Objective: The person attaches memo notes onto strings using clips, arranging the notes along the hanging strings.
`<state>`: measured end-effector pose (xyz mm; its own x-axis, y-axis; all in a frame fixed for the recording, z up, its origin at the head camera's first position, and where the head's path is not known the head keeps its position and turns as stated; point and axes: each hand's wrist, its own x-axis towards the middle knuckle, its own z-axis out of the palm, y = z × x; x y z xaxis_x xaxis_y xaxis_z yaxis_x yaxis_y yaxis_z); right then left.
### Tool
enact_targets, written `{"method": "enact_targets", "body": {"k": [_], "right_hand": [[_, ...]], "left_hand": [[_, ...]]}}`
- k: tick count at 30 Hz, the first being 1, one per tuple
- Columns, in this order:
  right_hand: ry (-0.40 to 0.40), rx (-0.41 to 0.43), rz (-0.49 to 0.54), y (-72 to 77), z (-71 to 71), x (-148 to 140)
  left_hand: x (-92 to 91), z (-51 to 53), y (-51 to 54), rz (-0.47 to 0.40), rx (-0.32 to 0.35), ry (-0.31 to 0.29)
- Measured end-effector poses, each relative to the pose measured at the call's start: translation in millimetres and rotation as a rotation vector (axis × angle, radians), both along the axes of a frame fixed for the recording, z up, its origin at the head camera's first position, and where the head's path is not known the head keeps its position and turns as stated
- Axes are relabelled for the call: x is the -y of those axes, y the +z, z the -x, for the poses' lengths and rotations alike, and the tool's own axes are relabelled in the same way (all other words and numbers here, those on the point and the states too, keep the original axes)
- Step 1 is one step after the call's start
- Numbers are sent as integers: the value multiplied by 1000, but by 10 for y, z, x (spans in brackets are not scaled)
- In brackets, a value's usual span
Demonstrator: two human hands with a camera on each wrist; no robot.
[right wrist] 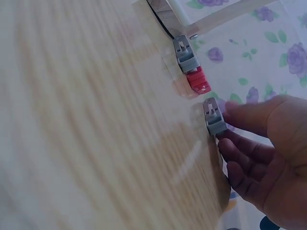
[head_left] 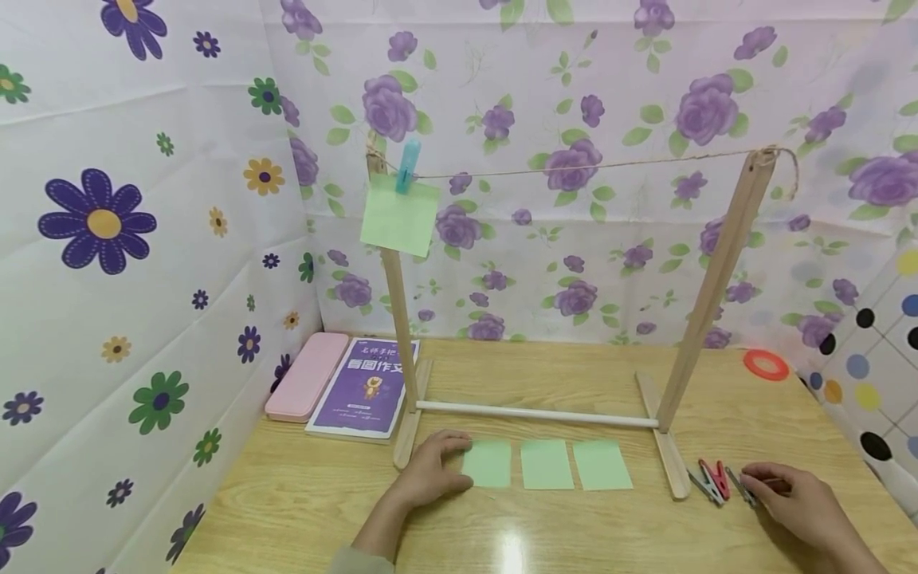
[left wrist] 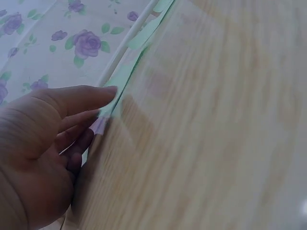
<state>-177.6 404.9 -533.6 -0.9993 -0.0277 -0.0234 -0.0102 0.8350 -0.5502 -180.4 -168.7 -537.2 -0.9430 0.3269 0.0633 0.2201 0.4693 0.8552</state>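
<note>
In the head view, my left hand (head_left: 429, 472) rests at the left edge of the leftmost green paper square (head_left: 489, 464), thumb and forefinger spread at its corners. Two more green squares, the middle one (head_left: 547, 464) and the right one (head_left: 602, 465), lie beside it in a row. My right hand (head_left: 796, 502) pinches a grey clothespin (right wrist: 213, 115) at the table's right. A red clothespin (head_left: 717, 480) and another grey clothespin (right wrist: 184, 52) lie just left of it. A blue clothespin (head_left: 407, 167) holds a green square (head_left: 402, 215) on the string (head_left: 545, 170).
The string runs between two wooden posts (head_left: 706, 311) joined low down by a white rod (head_left: 538, 412). A purple book (head_left: 355, 399) and a pink case (head_left: 311, 375) lie at the left. A red-orange ring (head_left: 766, 364) lies back right on the wooden table (head_left: 574, 534).
</note>
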Motion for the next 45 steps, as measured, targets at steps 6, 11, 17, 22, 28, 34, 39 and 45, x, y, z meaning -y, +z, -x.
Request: {"method": "enact_targets", "body": {"k": [6, 11, 17, 22, 28, 34, 39, 45], "right_hand": [[-10, 22, 5, 19, -5, 33], [-30, 2, -24, 27, 35, 57], [-35, 12, -20, 2, 58, 49], [7, 31, -34, -9, 59, 42], [-12, 33, 31, 80, 36, 74], [-144, 42, 197, 138, 9, 156], [-167, -25, 231, 135, -31, 198], [-215, -73, 314, 189, -40, 240]], "left_hand": [[-46, 14, -20, -165, 30, 136], [-77, 29, -18, -185, 15, 258], [-83, 26, -10, -184, 16, 258], [-72, 22, 14, -185, 6, 224], [-31, 11, 89, -145, -10, 227], [-20, 4, 181, -239, 88, 226], [-25, -11, 244, -311, 133, 237], [-31, -35, 328, -356, 117, 219]]}}
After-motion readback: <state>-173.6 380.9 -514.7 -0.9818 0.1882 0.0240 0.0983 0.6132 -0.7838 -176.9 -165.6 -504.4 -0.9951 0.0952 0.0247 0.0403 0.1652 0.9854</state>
